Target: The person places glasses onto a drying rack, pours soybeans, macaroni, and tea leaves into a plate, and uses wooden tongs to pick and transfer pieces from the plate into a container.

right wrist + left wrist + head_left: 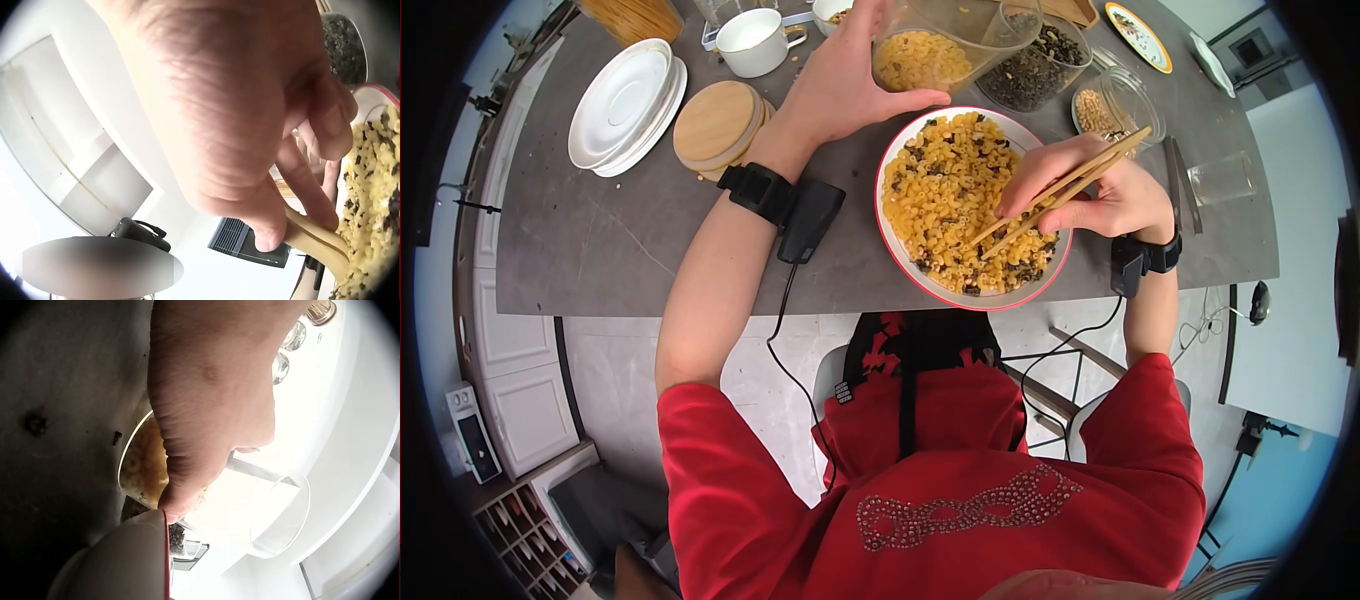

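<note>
A white bowl with a red rim [881,215] holds small yellow pasta rings [950,190] mixed with dark dried bits. My right hand [1135,195] grips wooden chopsticks [1122,150], their tips down in the pasta. In the right wrist view, the chopsticks [319,250] come out under the thumb. My left hand [830,85] holds a clear glass jar [960,25] just beyond the bowl, its thumb along the near side. Yellow pasta [925,62] lies inside the jar. The left wrist view shows the hand [212,394] against the jar [134,469], its fingers mostly hidden.
Behind the bowl stands a jar of dark dried pieces [1040,70], with an open jar of pale beans [1100,110] to its right. A glass [1222,180] is at the right edge. Wooden lids [715,125], stacked plates [622,105] and a white cup [752,45] stand left.
</note>
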`<act>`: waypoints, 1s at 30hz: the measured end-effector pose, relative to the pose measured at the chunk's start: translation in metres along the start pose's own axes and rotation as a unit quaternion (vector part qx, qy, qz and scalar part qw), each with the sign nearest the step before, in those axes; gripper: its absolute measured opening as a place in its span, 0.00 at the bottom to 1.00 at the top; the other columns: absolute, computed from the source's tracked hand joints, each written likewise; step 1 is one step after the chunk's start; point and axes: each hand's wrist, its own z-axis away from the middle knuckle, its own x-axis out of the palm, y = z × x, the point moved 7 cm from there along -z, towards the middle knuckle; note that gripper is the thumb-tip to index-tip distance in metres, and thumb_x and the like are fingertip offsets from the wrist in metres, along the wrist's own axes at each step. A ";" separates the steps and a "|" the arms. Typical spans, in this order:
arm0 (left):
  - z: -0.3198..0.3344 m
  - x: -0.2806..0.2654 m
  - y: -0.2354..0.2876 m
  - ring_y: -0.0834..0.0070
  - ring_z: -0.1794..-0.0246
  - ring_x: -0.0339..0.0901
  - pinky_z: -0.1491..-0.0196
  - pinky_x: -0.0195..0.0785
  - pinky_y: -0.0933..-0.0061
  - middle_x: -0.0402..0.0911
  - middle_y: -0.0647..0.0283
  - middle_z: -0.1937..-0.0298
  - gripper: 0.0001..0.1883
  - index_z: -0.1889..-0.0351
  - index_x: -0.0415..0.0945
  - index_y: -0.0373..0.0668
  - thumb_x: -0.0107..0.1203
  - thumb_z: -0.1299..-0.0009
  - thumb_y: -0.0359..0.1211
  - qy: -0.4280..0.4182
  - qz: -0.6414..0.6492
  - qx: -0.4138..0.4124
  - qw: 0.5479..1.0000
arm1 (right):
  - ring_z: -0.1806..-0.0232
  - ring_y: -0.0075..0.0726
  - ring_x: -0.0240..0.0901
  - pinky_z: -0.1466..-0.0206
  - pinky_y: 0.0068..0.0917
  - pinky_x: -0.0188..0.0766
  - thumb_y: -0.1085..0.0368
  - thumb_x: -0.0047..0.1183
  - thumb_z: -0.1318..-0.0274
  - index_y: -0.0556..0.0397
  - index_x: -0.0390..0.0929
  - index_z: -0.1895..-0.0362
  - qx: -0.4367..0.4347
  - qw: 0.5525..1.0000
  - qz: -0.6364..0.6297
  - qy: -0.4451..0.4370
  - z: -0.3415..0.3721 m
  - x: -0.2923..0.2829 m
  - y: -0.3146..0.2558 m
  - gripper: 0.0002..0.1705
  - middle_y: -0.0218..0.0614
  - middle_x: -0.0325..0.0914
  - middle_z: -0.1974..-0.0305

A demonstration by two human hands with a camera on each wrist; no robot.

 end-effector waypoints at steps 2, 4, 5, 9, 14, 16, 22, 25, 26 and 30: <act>-0.001 0.000 -0.001 0.52 0.29 0.74 0.31 0.69 0.58 0.72 0.42 0.29 0.57 0.23 0.54 0.34 0.80 0.41 0.50 0.003 -0.033 0.017 0.999 | 0.50 0.39 0.83 0.43 0.32 0.77 0.73 0.66 0.39 0.60 0.86 0.50 0.008 1.000 -0.006 0.003 0.002 -0.002 0.000 0.13 0.41 0.88 0.53; 0.000 0.001 -0.002 0.52 0.29 0.73 0.31 0.68 0.58 0.72 0.42 0.29 0.57 0.24 0.55 0.34 0.80 0.41 0.50 0.002 -0.021 0.015 1.000 | 0.50 0.39 0.83 0.43 0.32 0.77 0.72 0.66 0.39 0.60 0.85 0.51 0.018 1.000 -0.018 0.005 0.004 0.000 0.003 0.12 0.40 0.88 0.53; 0.000 0.000 -0.003 0.52 0.29 0.73 0.31 0.68 0.58 0.72 0.42 0.29 0.56 0.24 0.55 0.34 0.80 0.41 0.50 0.003 -0.011 0.017 1.000 | 0.50 0.39 0.84 0.44 0.32 0.77 0.72 0.66 0.38 0.60 0.85 0.51 0.012 1.000 -0.015 -0.007 0.002 0.001 0.004 0.12 0.40 0.88 0.54; -0.002 0.001 -0.003 0.52 0.28 0.73 0.31 0.68 0.58 0.72 0.42 0.29 0.56 0.25 0.56 0.34 0.80 0.41 0.49 0.000 -0.048 0.030 0.998 | 0.52 0.40 0.84 0.46 0.33 0.78 0.71 0.66 0.38 0.60 0.85 0.51 0.008 1.000 -0.008 -0.018 0.001 0.003 0.002 0.12 0.41 0.88 0.55; -0.002 0.002 -0.004 0.52 0.29 0.73 0.31 0.68 0.59 0.72 0.43 0.29 0.55 0.25 0.56 0.34 0.80 0.41 0.49 0.016 -0.029 0.053 0.998 | 0.54 0.40 0.85 0.48 0.34 0.79 0.70 0.67 0.38 0.60 0.85 0.52 0.007 1.000 0.004 -0.019 0.000 0.005 0.002 0.12 0.41 0.88 0.56; -0.001 0.002 -0.003 0.52 0.29 0.73 0.31 0.68 0.59 0.72 0.43 0.29 0.55 0.25 0.55 0.34 0.80 0.41 0.49 0.006 -0.023 0.036 0.999 | 0.54 0.41 0.85 0.48 0.34 0.79 0.69 0.67 0.38 0.60 0.85 0.52 0.014 1.000 0.008 -0.016 0.001 0.005 0.001 0.12 0.41 0.89 0.57; -0.003 0.004 -0.008 0.52 0.30 0.74 0.32 0.69 0.59 0.72 0.43 0.29 0.56 0.25 0.55 0.34 0.80 0.41 0.49 0.008 -0.024 0.053 0.998 | 0.54 0.41 0.86 0.48 0.33 0.79 0.69 0.67 0.38 0.61 0.86 0.52 0.012 1.000 0.007 -0.008 0.000 0.004 0.004 0.12 0.41 0.89 0.57; -0.003 0.003 -0.009 0.53 0.30 0.74 0.32 0.69 0.59 0.72 0.43 0.29 0.56 0.25 0.56 0.34 0.80 0.42 0.49 0.004 -0.031 0.054 0.998 | 0.54 0.41 0.86 0.48 0.34 0.79 0.69 0.67 0.38 0.61 0.86 0.53 -0.014 1.000 0.011 -0.014 -0.002 0.006 -0.001 0.12 0.41 0.89 0.56; -0.003 0.003 -0.012 0.53 0.30 0.74 0.32 0.69 0.59 0.72 0.43 0.28 0.56 0.25 0.56 0.34 0.80 0.42 0.49 -0.013 -0.038 0.028 0.999 | 0.54 0.42 0.86 0.48 0.35 0.79 0.68 0.67 0.39 0.61 0.87 0.54 -0.012 1.000 0.009 -0.013 -0.002 0.006 0.000 0.12 0.42 0.89 0.57; -0.002 0.002 -0.006 0.52 0.30 0.74 0.32 0.69 0.59 0.72 0.43 0.28 0.56 0.25 0.56 0.34 0.80 0.42 0.48 0.003 -0.029 0.033 0.999 | 0.55 0.48 0.87 0.52 0.38 0.82 0.62 0.72 0.43 0.61 0.88 0.59 -0.035 0.998 0.048 -0.006 -0.004 0.006 -0.004 0.15 0.45 0.89 0.58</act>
